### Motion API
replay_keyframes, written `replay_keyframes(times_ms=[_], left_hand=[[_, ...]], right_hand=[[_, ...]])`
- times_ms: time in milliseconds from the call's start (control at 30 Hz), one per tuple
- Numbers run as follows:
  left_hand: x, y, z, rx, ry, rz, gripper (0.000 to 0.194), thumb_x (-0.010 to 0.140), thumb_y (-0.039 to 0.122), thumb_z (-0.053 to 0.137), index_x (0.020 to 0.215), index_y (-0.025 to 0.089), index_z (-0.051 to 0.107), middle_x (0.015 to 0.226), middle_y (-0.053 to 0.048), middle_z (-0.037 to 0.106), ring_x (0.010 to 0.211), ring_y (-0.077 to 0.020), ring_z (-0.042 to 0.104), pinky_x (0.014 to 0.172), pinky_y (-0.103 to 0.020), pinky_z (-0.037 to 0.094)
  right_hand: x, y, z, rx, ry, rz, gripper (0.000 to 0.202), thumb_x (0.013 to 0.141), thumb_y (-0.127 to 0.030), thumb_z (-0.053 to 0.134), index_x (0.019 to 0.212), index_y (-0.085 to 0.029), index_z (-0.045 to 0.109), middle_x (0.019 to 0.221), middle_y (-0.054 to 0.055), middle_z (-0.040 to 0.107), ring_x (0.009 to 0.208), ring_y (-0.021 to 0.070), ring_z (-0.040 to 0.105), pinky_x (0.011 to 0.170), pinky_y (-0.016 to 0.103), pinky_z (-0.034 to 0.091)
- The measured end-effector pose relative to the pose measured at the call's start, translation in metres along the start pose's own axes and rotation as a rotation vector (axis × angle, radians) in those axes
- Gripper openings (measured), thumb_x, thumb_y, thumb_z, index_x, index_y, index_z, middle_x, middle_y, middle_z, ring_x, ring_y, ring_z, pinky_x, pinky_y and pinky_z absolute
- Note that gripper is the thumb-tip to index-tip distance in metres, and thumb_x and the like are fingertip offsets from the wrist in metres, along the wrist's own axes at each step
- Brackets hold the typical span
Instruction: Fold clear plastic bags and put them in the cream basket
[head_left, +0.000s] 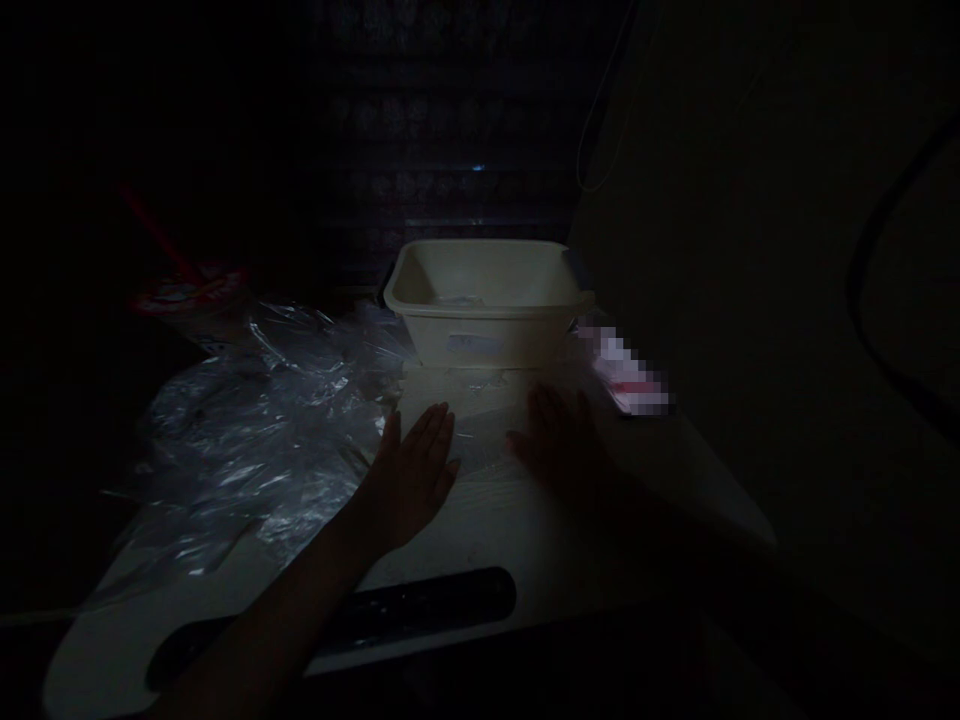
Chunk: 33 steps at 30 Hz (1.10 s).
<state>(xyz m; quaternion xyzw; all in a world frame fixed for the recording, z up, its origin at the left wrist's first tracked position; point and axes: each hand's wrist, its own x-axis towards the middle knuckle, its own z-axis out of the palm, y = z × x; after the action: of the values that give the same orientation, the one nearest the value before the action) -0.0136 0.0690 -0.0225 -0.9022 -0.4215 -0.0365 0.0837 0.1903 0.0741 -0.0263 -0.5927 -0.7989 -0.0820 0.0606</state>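
Note:
In dim light, my left hand (411, 478) lies palm down with its fingers stretched out over the white tabletop. My right hand (559, 440), mostly in shadow, is also spread flat, a little to the right. A thin clear plastic sheet or bag (480, 440) seems to lie between and under the hands, though its edges are hard to make out. Neither hand grips anything. Just beyond them stands a cream plastic tub (487, 325) with some clear material inside. A heap of crumpled clear plastic bags (277, 430) reaches close to my left hand.
A cup with a red rim (195, 290) and a red straw (161, 232) stands at the left. Beyond my right hand lies a pinkish, blurred-out item (630, 375). The white table (540, 580) has a long dark slot (420, 607) near its front edge. A cable hangs behind.

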Motion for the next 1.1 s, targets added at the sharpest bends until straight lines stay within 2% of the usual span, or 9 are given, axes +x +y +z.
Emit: replay_keyframes(times_ms=[133,267,367,500,633,800,900,1000,1100], left_hand=[[-0.001,0.0,0.002,-0.016,0.021,-0.002,0.045,0.084,0.029,0.021,0.123,0.007,0.022,0.13,-0.017,0.026,0.12,-0.0234,0.017,0.095,-0.05,0.009],[0.0,0.0,0.001,-0.031,0.019,-0.007,0.047,0.084,0.03,0.022,0.125,0.007,0.016,0.131,-0.016,0.023,0.121,-0.0218,0.015,0.095,-0.049,0.009],[0.0,0.0,-0.002,-0.061,-0.001,-0.031,0.051,0.084,0.031,0.022,0.127,0.007,0.009,0.132,-0.015,0.02,0.122,-0.021,0.012,0.096,-0.047,0.01],[0.001,-0.001,-0.004,-0.091,-0.014,-0.056,0.053,0.084,0.033,0.023,0.127,0.007,0.007,0.133,-0.015,0.017,0.122,-0.0218,0.01,0.096,-0.047,0.009],[0.001,-0.001,-0.003,-0.118,-0.016,-0.064,0.054,0.084,0.036,0.024,0.127,0.008,0.007,0.133,-0.015,0.018,0.122,-0.0223,0.011,0.096,-0.047,0.008],[0.002,-0.003,-0.004,-0.16,-0.004,-0.069,0.057,0.082,0.039,0.027,0.127,0.009,0.009,0.132,-0.016,0.022,0.121,-0.0242,0.015,0.096,-0.048,0.009],[0.003,-0.004,-0.006,-0.221,0.041,-0.082,0.06,0.08,0.041,0.034,0.126,0.009,0.014,0.128,-0.017,0.028,0.119,-0.0257,0.02,0.095,-0.049,0.01],[0.004,-0.006,-0.008,-0.462,0.116,-0.163,0.06,0.076,0.041,0.042,0.125,0.012,0.023,0.124,-0.015,0.037,0.115,-0.0265,0.028,0.094,-0.049,0.013],[0.007,-0.009,-0.01,-1.041,0.227,-0.442,0.054,0.07,0.039,0.052,0.117,0.016,0.037,0.118,-0.011,0.045,0.109,-0.0259,0.038,0.092,-0.044,0.025]], right_hand=[[0.009,0.008,-0.011,0.0,-0.007,-0.019,0.046,0.08,-0.037,0.034,0.111,-0.006,0.044,0.122,0.018,0.039,0.112,0.0291,0.032,0.091,0.052,0.015],[0.031,0.014,-0.023,0.149,-0.034,-0.197,0.034,0.077,-0.028,0.04,0.106,-0.012,0.048,0.108,0.011,0.052,0.099,0.0222,0.045,0.084,0.038,0.033],[0.051,0.012,-0.024,0.261,-0.125,-0.262,0.033,0.07,-0.022,0.049,0.102,-0.015,0.051,0.098,0.007,0.057,0.091,0.019,0.05,0.077,0.031,0.037],[0.072,0.008,-0.02,0.351,-0.285,-0.29,0.039,0.06,-0.02,0.058,0.098,-0.015,0.053,0.089,0.005,0.059,0.08,0.0166,0.054,0.067,0.026,0.039],[0.081,0.002,-0.026,0.343,-0.431,-0.278,0.037,0.056,-0.022,0.062,0.092,-0.016,0.057,0.077,0.002,0.061,0.066,0.0142,0.055,0.055,0.022,0.038],[0.084,-0.003,-0.037,0.336,-0.578,-0.396,0.019,0.059,-0.022,0.062,0.075,-0.012,0.062,0.068,0.003,0.061,0.055,0.0108,0.051,0.048,0.02,0.034],[0.084,0.001,-0.036,0.406,-0.602,-0.419,0.01,0.06,-0.019,0.061,0.066,-0.011,0.062,0.058,0.0,0.057,0.048,0.0076,0.046,0.045,0.019,0.031],[0.085,0.009,-0.032,0.589,-0.611,-0.372,0.01,0.061,-0.021,0.059,0.062,-0.011,0.059,0.051,-0.003,0.05,0.046,0.0064,0.042,0.043,0.018,0.029],[0.082,0.016,-0.03,0.783,-0.628,-0.306,0.018,0.063,-0.029,0.056,0.062,-0.011,0.057,0.05,-0.005,0.047,0.046,0.0062,0.041,0.043,0.018,0.028]])
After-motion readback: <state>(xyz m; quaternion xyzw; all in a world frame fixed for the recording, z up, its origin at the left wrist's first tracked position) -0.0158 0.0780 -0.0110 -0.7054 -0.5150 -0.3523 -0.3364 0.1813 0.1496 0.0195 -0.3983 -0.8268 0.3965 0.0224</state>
